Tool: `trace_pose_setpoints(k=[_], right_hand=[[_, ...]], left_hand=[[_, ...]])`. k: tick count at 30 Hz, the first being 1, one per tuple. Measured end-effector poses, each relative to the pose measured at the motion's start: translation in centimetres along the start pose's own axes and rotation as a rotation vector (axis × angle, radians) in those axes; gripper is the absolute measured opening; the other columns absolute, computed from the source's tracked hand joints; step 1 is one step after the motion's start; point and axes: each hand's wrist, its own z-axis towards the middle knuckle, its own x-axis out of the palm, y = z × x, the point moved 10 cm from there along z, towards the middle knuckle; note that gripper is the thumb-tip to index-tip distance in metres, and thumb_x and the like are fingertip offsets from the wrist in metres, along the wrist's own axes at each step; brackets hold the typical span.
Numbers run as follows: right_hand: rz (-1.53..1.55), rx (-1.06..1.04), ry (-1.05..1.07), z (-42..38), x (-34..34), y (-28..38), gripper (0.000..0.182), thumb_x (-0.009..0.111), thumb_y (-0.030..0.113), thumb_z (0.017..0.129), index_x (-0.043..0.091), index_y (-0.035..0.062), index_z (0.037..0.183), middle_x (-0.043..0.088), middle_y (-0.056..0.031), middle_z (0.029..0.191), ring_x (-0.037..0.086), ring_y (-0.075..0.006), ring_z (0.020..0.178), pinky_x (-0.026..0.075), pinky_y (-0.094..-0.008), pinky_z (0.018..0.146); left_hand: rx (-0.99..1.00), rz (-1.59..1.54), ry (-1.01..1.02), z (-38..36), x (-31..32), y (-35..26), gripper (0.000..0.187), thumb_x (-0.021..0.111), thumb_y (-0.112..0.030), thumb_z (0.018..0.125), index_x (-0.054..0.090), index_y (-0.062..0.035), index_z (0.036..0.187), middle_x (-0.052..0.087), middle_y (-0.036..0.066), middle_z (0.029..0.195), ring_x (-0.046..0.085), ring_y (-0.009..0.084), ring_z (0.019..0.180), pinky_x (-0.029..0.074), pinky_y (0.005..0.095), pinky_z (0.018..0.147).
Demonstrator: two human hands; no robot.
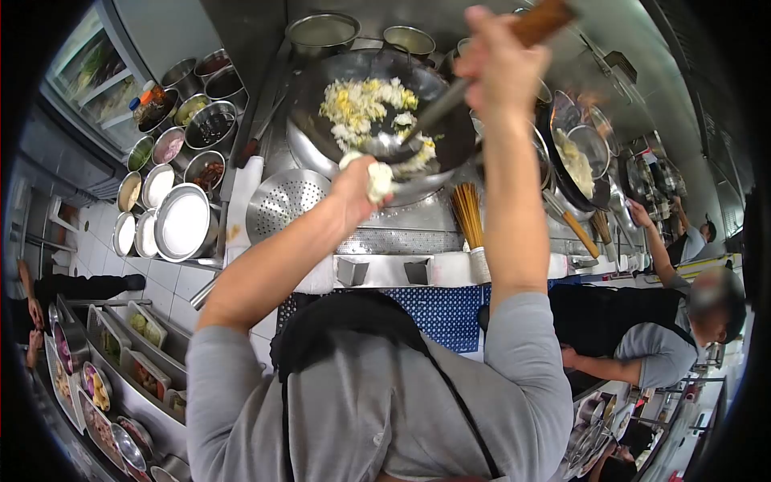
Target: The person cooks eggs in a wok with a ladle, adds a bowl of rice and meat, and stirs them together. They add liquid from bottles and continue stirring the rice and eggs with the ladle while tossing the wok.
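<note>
A large dark wok [309,104] sits on the steel range, with rice and yellow egg [353,104] spread over its far and left inner side. My left hand [353,193] is closed around a pale folded cloth [379,181] at the wok's near rim; the cloth hides the edge it grips. My right hand [506,64], blurred by motion, is wrapped around the wooden handle of a ladle [442,108]. The ladle's bowl lies low in the wok beside some rice, close to my left hand.
Left of the wok rests a perforated strainer [285,201]. A bamboo brush [466,213] stands at the range's front edge. Several ingredient pots [183,221] stand at left. To the right, a co-worker [658,329] is near another wok [574,161] with flames behind it.
</note>
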Motion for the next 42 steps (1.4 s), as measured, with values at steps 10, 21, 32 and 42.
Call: trace_pose_setpoints(k=[10, 21, 32, 42], right_hand=[[-0.128, -0.232, -0.105, 4.7, 1.7, -2.0, 0.025, 0.068, 0.008, 0.081, 0.048, 0.0087, 0.066, 0.047, -0.0027, 0.05, 0.045, -0.0137, 0.036, 0.039, -0.03, 0.038], [-0.067, -0.173, -0.067, 2.4, -0.3, -3.0, 0.028, 0.07, 0.008, 0.082, 0.048, 0.0051, 0.066, 0.048, -0.0054, 0.05, 0.048, -0.0158, 0.038, 0.039, -0.0306, 0.038], [0.198, -0.293, 0.203, 1.4, -2.1, 8.2, 0.023, 0.067, 0.011, 0.088, 0.051, 0.0061, 0.071, 0.038, -0.0001, 0.05, 0.036, -0.0108, 0.039, 0.033, -0.0286, 0.04], [0.153, -0.106, 0.172, 4.5, -5.9, -12.2, 0.032, 0.066, 0.009, 0.089, 0.04, 0.0091, 0.07, 0.04, -0.0008, 0.048, 0.037, -0.0109, 0.036, 0.036, -0.0289, 0.039]], left_hand=[[0.044, -0.079, 0.022, -2.1, -7.2, 5.0, 0.016, 0.044, -0.015, 0.09, 0.054, -0.0091, 0.102, 0.063, 0.011, 0.09, 0.063, 0.0256, 0.074, 0.053, 0.0373, 0.053], [0.053, -0.133, 0.168, 0.9, -5.1, 6.6, 0.011, 0.049, -0.015, 0.091, 0.053, -0.0098, 0.1, 0.063, 0.012, 0.088, 0.066, 0.026, 0.08, 0.058, 0.0442, 0.063], [0.089, -0.098, 0.039, 9.5, -1.9, 2.1, 0.012, 0.055, -0.025, 0.086, 0.059, -0.014, 0.088, 0.062, 0.004, 0.077, 0.062, 0.0224, 0.069, 0.048, 0.0374, 0.055], [0.093, 0.015, -0.073, 7.3, -1.6, 2.3, 0.02, 0.059, -0.037, 0.085, 0.06, -0.0173, 0.089, 0.062, 0.002, 0.079, 0.064, 0.0206, 0.069, 0.053, 0.0351, 0.057]])
